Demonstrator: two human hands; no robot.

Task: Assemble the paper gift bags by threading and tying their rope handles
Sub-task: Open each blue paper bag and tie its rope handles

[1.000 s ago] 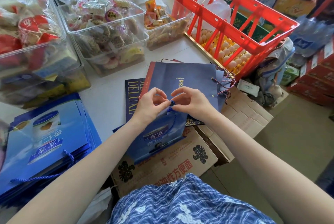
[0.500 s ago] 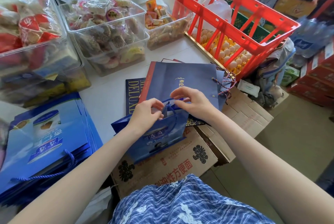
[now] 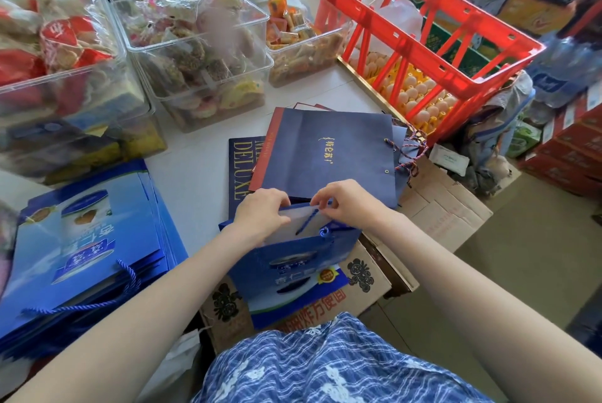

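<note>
Since the earlier frame: bag (image 3: pixel 293 259) mouth spread wider, left hand (image 3: pixel 260 218) gripping the far panel's rim, right hand (image 3: pixel 348 204) pinching the same rim. Rope (image 3: pixel 308 222) lying inside, long axis slanting from right fingertips (image 3: pixel 321 204) down toward the near panel's knot (image 3: pixel 324 231); right hand nearer. Legible: "DELUXE" on book (image 3: pixel 239 168); gold script on navy bag (image 3: pixel 329 155).

We see bright, even daylight; soft shadows; wide-angle bending at edges; blur far right of hands (image 3: pixel 303 207).
</note>
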